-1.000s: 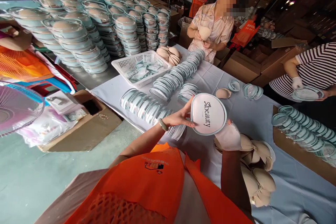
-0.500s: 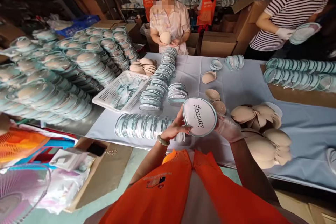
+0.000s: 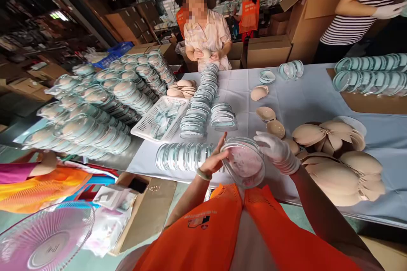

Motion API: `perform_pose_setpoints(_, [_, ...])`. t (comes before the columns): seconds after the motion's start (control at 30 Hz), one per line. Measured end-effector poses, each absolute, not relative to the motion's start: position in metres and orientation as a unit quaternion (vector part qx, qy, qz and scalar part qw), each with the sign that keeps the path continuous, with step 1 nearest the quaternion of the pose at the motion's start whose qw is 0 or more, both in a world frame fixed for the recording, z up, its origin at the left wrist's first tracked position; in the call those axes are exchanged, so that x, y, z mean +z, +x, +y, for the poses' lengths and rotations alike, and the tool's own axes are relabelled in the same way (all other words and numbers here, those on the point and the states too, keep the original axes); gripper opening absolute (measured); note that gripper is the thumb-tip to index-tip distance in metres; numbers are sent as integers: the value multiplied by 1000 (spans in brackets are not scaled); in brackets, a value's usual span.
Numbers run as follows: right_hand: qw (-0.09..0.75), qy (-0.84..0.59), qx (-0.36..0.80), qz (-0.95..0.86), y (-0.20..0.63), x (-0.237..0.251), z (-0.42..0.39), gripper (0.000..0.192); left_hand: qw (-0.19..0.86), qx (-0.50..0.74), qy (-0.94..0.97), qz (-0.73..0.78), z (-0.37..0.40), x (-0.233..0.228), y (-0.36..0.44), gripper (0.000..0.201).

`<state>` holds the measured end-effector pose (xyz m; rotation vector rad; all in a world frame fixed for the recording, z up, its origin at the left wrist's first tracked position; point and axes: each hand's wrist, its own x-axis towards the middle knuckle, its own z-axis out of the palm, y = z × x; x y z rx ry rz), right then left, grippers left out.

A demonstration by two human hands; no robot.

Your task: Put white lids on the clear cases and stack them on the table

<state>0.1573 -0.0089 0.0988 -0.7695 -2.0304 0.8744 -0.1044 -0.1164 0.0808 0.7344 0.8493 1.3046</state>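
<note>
I grip a clear round case (image 3: 244, 164) between my bare left hand (image 3: 213, 161) and gloved right hand (image 3: 276, 150), above the table (image 3: 305, 101) beside a white basket (image 3: 151, 132) of packets.

Dim warehouse, stacked cartons (image 3: 267, 51), grey floor (image 3: 95, 258)

Two hands (image 3: 219, 159) (one gloved (image 3: 275, 150))
</note>
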Motion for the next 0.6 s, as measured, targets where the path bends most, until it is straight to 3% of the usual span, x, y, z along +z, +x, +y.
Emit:
perform_pose_setpoints(0.13, [449,-299,352,-765,144,82,-9,22,622,614,279,398,-115,77,-91,94])
perform_pose_setpoints(0.23, [486,-265,419,-720,137,76,-16,34,601,664,213,391,-111,70,-89,73])
perform_pose_setpoints(0.37, [390,-291,499,-717,130,84,-21,53,612,677,155,378,-105,62,-90,69])
perform_pose_setpoints(0.5, [312,-369,481,-731,114,93,-16,41,622,678,107,377,-105,60,-85,70])
perform_pose_setpoints(0.6, [332,-363,495,-716,102,99,-9,38,625,664,130,389,-113,64,-91,71])
